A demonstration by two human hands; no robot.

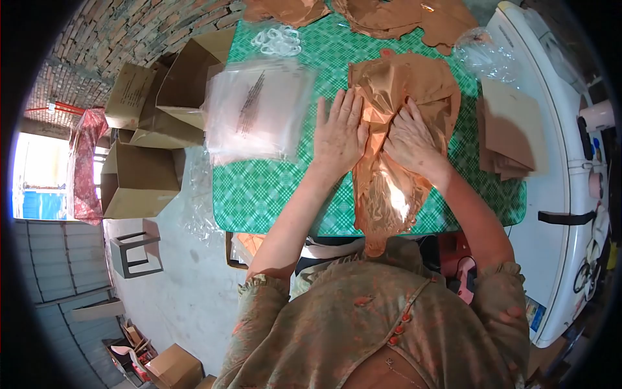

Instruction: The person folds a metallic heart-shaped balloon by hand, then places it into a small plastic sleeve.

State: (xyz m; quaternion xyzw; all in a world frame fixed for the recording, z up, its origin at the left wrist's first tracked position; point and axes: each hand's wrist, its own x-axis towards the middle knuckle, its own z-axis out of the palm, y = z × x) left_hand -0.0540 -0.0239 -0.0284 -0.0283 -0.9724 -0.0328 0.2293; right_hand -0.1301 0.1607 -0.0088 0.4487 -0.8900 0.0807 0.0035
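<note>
A shiny copper-coloured foil piece (389, 188) lies lengthwise on the green checked tablecloth (272, 201), its lower tip hanging over the near edge. My left hand (339, 133) rests at its left edge, palm down with the fingers spread. On the foil's right part lies my right hand (414, 139), its fingers bent and pressed down on the creased surface; whether they pinch any of it is hidden. A stack of clear plastic bags (259, 110) sits left of my left hand.
White rings (278, 41) lie behind the bags. More copper foil (389, 19) covers the far edge. Brown card sheets (512, 129) and crumpled clear plastic (486, 52) are at the right. Cardboard boxes (146, 178) and a small stool (136, 249) stand left of the table.
</note>
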